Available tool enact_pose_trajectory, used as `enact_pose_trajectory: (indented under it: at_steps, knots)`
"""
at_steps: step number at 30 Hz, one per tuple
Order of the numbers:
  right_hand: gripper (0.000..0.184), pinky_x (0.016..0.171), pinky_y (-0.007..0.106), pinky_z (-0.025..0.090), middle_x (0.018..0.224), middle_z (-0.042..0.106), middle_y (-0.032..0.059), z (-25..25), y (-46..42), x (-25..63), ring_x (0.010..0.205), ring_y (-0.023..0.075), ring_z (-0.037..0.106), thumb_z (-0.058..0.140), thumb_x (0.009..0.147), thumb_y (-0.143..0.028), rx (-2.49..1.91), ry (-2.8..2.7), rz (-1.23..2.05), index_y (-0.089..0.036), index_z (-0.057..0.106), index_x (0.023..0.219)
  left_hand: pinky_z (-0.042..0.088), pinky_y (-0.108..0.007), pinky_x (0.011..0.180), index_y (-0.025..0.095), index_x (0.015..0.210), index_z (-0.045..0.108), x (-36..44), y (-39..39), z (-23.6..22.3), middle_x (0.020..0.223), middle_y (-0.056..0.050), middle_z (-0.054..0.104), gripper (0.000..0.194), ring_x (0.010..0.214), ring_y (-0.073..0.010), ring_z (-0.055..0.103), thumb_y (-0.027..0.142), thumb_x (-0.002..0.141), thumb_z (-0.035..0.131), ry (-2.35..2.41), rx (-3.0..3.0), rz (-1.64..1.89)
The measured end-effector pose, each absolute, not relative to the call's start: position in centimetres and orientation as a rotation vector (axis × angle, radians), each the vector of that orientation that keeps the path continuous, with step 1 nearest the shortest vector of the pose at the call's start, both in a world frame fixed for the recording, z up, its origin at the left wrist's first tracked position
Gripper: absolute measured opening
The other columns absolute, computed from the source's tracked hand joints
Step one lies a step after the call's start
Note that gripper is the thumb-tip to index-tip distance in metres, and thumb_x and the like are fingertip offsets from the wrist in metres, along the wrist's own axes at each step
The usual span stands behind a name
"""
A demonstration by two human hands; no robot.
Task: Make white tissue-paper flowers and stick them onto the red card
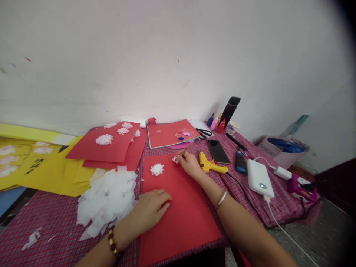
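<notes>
A large red sheet point(178, 218) lies in front of me, with a white tissue-paper flower point(157, 169) on its upper left. My left hand point(151, 207) rests on the sheet's left side, its fingers stretched out and holding nothing. At the sheet's top, my right hand point(189, 163) pinches a thin brown stick point(184, 150); whether it is a brush or a pencil I cannot tell. Under those fingertips sits a smaller white paper flower point(175, 159), partly covered by the hand. Left of the sheet spreads a heap of white tissue-paper squares point(107, 198).
Red sheets with white flowers point(94, 148) overlap yellow papers point(47, 170) on the left. Behind lie a paint palette point(185, 134) and scissors point(204, 132). Right are a yellow glue gun point(213, 166), phone point(218, 151), power bank point(260, 178) with cables, and paint bottles point(221, 126).
</notes>
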State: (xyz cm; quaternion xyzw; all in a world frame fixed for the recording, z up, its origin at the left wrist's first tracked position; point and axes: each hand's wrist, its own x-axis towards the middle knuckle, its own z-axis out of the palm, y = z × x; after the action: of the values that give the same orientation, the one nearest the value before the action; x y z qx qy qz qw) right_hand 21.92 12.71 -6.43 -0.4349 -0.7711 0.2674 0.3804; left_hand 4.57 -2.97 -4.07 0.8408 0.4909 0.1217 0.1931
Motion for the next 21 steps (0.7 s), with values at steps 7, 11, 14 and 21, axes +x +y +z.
enact_pose_trajectory:
  at_steps: [7,11,14,21]
  knots:
    - [0.015,0.058,0.023,0.038,0.07,0.063,0.0023,-6.86,13.27,22.15,0.063,0.0149,0.056,0.044,0.081,-0.022,-1.149,-1.924,0.689,-0.017,0.058,0.079,0.043,-0.028,0.074,0.021,0.095,0.06,4.6,-2.93,-4.08,0.087,-0.004,0.062,0.022,0.081,-0.0172,0.057,0.024,0.087,0.04,1.387,2.352,0.331]
    - [0.014,0.06,0.024,0.04,0.07,0.063,0.002,-6.85,13.22,22.08,0.064,0.0152,0.057,0.044,0.08,-0.021,-1.119,-1.904,0.709,-0.017,0.057,0.077,0.043,-0.028,0.074,0.021,0.095,0.06,4.63,-2.94,-4.03,0.087,-0.004,0.062,0.022,0.082,-0.0172,0.057,0.024,0.087,0.04,1.384,2.352,0.325]
    - [0.015,0.064,0.024,0.042,0.068,0.064,0.0016,-6.84,13.12,21.94,0.065,0.0145,0.059,0.043,0.081,-0.019,-1.068,-1.905,0.766,-0.017,0.057,0.075,0.042,-0.027,0.074,0.021,0.095,0.059,4.66,-2.94,-3.92,0.088,-0.004,0.062,0.021,0.082,-0.0171,0.057,0.023,0.087,0.04,1.389,2.347,0.31]
    - [0.016,0.064,0.023,0.044,0.07,0.066,0.0026,-6.91,13.03,21.8,0.067,0.014,0.062,0.043,0.081,-0.016,-1.07,-1.938,0.805,-0.017,0.057,0.076,0.042,-0.027,0.074,0.021,0.094,0.059,4.63,-2.98,-3.96,0.087,-0.004,0.062,0.021,0.082,-0.017,0.057,0.023,0.087,0.04,1.385,2.342,0.323]
